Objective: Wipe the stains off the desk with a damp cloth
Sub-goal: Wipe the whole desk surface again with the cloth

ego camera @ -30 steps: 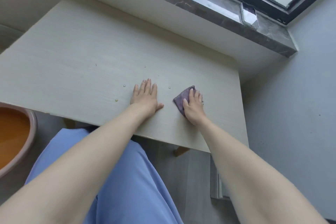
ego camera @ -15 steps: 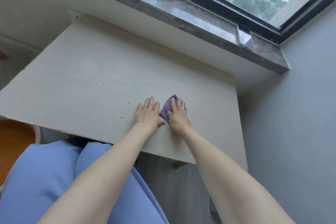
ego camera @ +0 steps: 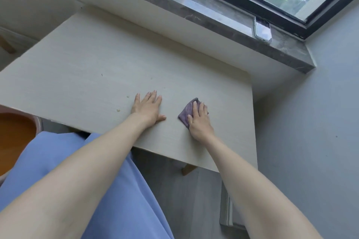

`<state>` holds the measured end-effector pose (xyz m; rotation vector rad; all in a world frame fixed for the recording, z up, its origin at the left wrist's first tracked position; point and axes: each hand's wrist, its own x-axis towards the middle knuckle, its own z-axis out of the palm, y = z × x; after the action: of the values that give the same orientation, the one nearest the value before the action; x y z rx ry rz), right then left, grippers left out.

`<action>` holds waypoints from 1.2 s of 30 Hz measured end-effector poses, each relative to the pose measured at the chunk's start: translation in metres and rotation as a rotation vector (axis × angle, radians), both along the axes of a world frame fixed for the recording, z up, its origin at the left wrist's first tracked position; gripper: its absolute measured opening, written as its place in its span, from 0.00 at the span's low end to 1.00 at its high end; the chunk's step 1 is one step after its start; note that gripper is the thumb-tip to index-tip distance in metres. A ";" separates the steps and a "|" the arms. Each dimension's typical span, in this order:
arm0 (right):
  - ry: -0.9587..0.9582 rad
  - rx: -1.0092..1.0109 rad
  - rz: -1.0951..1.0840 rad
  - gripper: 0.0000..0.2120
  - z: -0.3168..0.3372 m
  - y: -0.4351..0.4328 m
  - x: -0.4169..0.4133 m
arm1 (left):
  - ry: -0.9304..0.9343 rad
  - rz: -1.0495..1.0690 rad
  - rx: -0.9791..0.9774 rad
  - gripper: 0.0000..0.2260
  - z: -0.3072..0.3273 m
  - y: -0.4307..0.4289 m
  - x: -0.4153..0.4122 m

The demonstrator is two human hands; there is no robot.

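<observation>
A pale wood-grain desk (ego camera: 77, 75) fills the middle of the view. My right hand (ego camera: 199, 120) lies flat on a small purple cloth (ego camera: 186, 112) and presses it to the desk near the front right. My left hand (ego camera: 148, 107) rests flat on the bare desk, fingers straight, a short gap left of the cloth. Small pale stains sit left of my left hand: one spot (ego camera: 127, 96), another (ego camera: 118, 110) near the front edge, and a faint one (ego camera: 151, 78) farther back.
A dark stone windowsill (ego camera: 213, 25) runs behind the desk, with a phone (ego camera: 262, 30) lying on it at the right. An orange basin (ego camera: 13, 141) stands at the lower left. A grey wall (ego camera: 310, 122) closes the right side. My blue-clad lap is below.
My right hand has slid the cloth to the right, away from my left hand, after touching it half a second ago. My left hand stays flat on the desk.
</observation>
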<state>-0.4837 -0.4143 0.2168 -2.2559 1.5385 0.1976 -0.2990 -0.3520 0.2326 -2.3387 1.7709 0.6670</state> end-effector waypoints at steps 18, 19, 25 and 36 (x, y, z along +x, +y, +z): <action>0.004 -0.053 -0.038 0.27 0.001 -0.024 0.034 | 0.001 0.010 0.009 0.36 0.000 -0.001 0.000; -0.017 -0.054 0.003 0.27 -0.001 -0.020 0.030 | 0.004 0.009 0.004 0.36 0.000 -0.001 0.000; 0.047 -0.084 -0.100 0.27 -0.001 -0.048 0.006 | -0.011 -0.006 0.019 0.37 0.004 -0.001 -0.001; 0.067 -0.101 -0.120 0.27 -0.003 -0.065 0.034 | -0.068 0.079 -0.069 0.41 0.006 -0.017 0.008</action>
<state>-0.4492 -0.4791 0.2141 -2.2441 1.7493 0.1658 -0.2908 -0.3691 0.2385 -2.4564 1.7071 0.5383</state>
